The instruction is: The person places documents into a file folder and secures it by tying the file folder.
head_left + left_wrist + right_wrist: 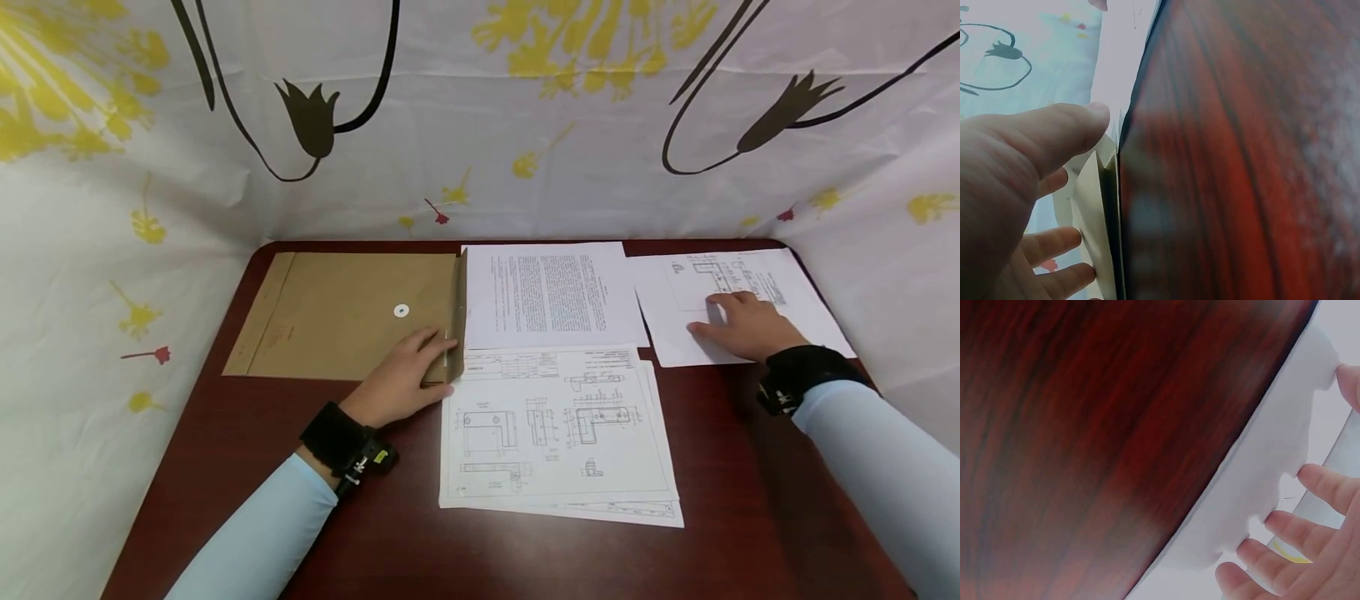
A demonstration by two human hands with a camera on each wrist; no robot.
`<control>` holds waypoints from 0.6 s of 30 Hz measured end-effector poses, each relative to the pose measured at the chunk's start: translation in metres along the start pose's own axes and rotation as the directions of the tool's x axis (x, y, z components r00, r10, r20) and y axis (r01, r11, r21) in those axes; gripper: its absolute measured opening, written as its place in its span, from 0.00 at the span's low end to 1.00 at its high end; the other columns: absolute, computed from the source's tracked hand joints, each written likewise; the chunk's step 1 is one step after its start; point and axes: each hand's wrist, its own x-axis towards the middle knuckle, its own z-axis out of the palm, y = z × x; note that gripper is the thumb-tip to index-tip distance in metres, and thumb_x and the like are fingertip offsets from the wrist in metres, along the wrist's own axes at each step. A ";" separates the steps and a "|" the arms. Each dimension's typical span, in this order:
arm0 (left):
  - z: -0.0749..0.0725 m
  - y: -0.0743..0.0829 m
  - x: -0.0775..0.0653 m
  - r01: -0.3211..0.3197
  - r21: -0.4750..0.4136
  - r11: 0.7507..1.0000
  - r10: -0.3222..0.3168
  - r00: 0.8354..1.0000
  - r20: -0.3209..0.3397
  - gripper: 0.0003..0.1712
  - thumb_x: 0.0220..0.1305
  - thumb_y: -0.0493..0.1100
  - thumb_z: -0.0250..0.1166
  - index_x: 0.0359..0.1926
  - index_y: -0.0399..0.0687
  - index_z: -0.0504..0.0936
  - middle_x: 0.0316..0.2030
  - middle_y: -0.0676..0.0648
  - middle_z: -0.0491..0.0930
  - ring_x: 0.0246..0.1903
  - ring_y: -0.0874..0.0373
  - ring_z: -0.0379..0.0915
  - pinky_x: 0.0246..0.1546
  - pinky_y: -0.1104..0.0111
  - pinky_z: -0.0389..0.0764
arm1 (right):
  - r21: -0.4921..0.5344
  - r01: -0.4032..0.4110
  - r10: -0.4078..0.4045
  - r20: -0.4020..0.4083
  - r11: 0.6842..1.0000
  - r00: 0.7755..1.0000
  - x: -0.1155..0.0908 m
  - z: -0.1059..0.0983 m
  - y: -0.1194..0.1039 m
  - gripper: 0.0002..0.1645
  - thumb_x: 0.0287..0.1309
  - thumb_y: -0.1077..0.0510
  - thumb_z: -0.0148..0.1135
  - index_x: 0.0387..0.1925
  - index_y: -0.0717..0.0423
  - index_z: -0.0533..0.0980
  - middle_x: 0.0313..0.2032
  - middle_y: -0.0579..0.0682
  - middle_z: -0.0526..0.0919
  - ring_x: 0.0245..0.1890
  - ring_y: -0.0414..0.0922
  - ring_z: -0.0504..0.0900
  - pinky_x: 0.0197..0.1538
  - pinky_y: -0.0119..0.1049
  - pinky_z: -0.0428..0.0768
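A brown paper document envelope lies flat at the back left of the table, its flap edge toward the middle. My left hand rests at that end with spread fingers on the paper; in the left wrist view the envelope's mouth gapes slightly beside the fingertips. On the right, a white sheet with a small drawing lies under my right hand. The fingertips touch its surface with the fingers apart. A sheet of printed text and a stack of technical drawings lie between the hands.
The dark red wooden table carries all the papers. Around its back and sides hangs a white curtain with flower prints. A white round button sits on the envelope. The text sheet meets the right-hand sheet at its edge.
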 end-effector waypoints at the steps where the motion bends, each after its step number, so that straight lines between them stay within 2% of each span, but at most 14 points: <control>1: 0.000 0.000 0.000 0.001 0.000 1.000 -0.001 1.000 0.001 0.41 0.65 0.55 0.69 0.75 0.55 0.63 0.77 0.40 0.53 0.74 0.41 0.52 0.67 0.48 0.67 | 0.000 0.001 -0.001 0.001 1.000 1.000 -0.001 -0.001 -0.001 0.59 0.60 0.20 0.47 0.68 0.67 0.60 0.63 0.80 0.58 0.58 0.78 0.63 0.58 0.74 0.65; 5: 0.001 0.000 0.000 -0.003 -0.004 1.000 0.003 1.000 -0.004 0.41 0.65 0.54 0.69 0.75 0.54 0.64 0.76 0.39 0.53 0.74 0.40 0.52 0.67 0.47 0.66 | 0.004 -0.003 0.002 0.004 1.000 1.000 -0.002 -0.002 -0.005 0.57 0.61 0.21 0.49 0.68 0.67 0.61 0.63 0.80 0.58 0.58 0.78 0.61 0.59 0.74 0.64; 11: 0.002 0.000 0.001 0.008 -0.002 1.000 -0.008 1.000 -0.005 0.41 0.65 0.54 0.69 0.75 0.54 0.63 0.77 0.40 0.53 0.75 0.40 0.49 0.69 0.46 0.63 | -0.006 -0.012 0.012 0.005 1.000 1.000 -0.004 0.000 -0.010 0.60 0.57 0.18 0.48 0.67 0.66 0.62 0.62 0.79 0.59 0.56 0.78 0.63 0.57 0.74 0.65; 18: 0.004 0.001 0.001 0.013 0.000 1.000 -0.013 1.000 -0.006 0.42 0.65 0.55 0.69 0.75 0.54 0.63 0.77 0.39 0.53 0.75 0.40 0.49 0.69 0.45 0.62 | -0.048 0.017 -0.017 -0.008 0.999 1.000 -0.013 -0.001 -0.012 0.57 0.57 0.19 0.51 0.62 0.66 0.67 0.59 0.78 0.66 0.55 0.75 0.68 0.53 0.72 0.70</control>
